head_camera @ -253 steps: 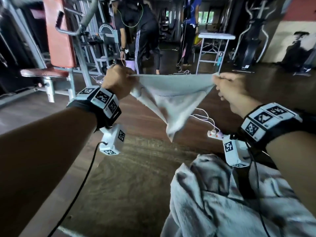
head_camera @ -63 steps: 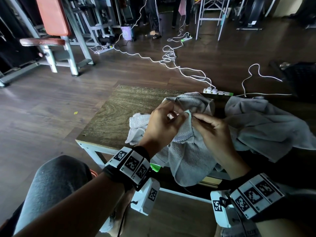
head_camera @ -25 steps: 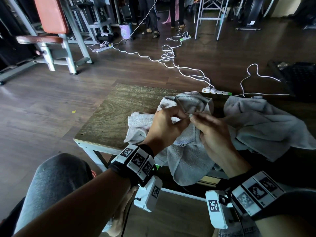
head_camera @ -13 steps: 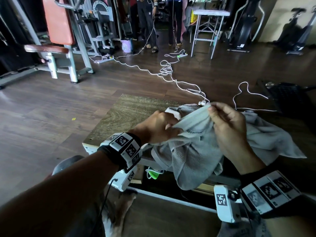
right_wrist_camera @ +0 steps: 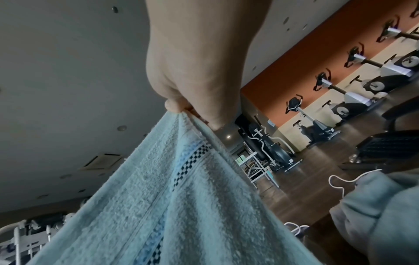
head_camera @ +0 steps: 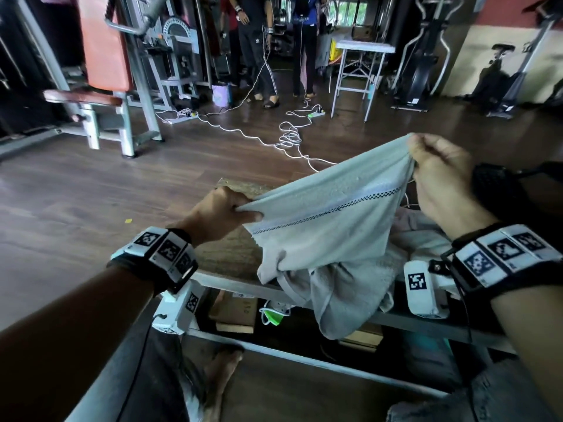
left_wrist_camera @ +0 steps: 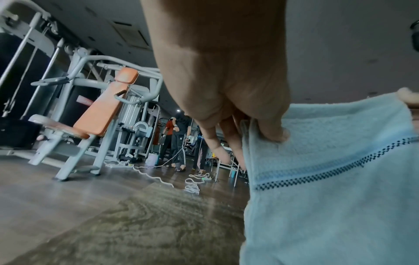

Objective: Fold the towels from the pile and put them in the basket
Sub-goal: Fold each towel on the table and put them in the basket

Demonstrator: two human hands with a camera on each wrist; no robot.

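Observation:
A pale blue-grey towel (head_camera: pixel 329 226) with a dark checkered stripe is stretched in the air above the wooden table (head_camera: pixel 231 254). My left hand (head_camera: pixel 225 214) pinches its lower left corner. My right hand (head_camera: pixel 426 159) pinches the opposite corner, higher and to the right. The towel's lower part hangs bunched over the table's near edge. The left wrist view shows my thumb and fingers (left_wrist_camera: pixel 272 132) clamped on the towel (left_wrist_camera: pixel 340 179) edge. In the right wrist view my fingertips (right_wrist_camera: pixel 181 107) pinch the towel (right_wrist_camera: pixel 170 197) corner. More towels (head_camera: pixel 420 239) lie piled on the table behind it.
A dark basket (right_wrist_camera: pixel 390 145) sits on the floor to the right. White cables (head_camera: pixel 289 138) and power strips trail across the wooden floor. A weight machine with an orange pad (head_camera: pixel 103 41) stands at the left. People (head_camera: pixel 259 41) stand at the back beside a white table (head_camera: pixel 362 50).
Both hands have pulled apart, stretching the towel's edge taut. The right hand has risen and moved right; the left has stayed low at the left. The towel is lifted off the table.

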